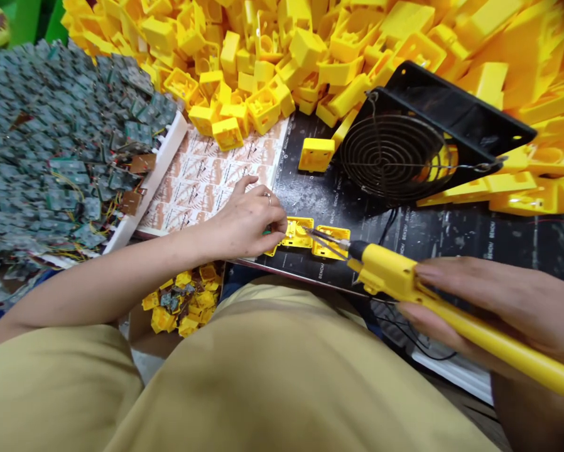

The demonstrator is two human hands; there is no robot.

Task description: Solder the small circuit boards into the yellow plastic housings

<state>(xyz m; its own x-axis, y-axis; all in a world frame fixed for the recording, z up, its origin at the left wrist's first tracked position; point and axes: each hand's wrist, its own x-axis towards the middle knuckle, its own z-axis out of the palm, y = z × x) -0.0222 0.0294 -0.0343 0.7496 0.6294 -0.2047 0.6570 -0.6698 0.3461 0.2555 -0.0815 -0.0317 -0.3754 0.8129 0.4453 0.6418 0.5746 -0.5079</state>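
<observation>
My right hand (489, 301) is wrapped round a yellow soldering iron (390, 270), whose thin metal tip points left. That tip reaches over the small open yellow plastic housings on the black mat: a middle housing (299, 232) and a right housing (333, 242). At the left end of this row, my left hand (251, 220), with a ring on one finger, has its fingers curled and pressed together. A third yellow housing (271, 251) shows partly under its fingertips, with a bit of green beside them. What the fingers pinch is hidden.
A black fan (390, 157) with a wire grille stands at the right. Yellow housings (263, 63) are heaped along the back. A large pile of small green circuit boards (65, 150) lies left, behind a white edge (145, 182). Another yellow housing (316, 155) sits near the fan.
</observation>
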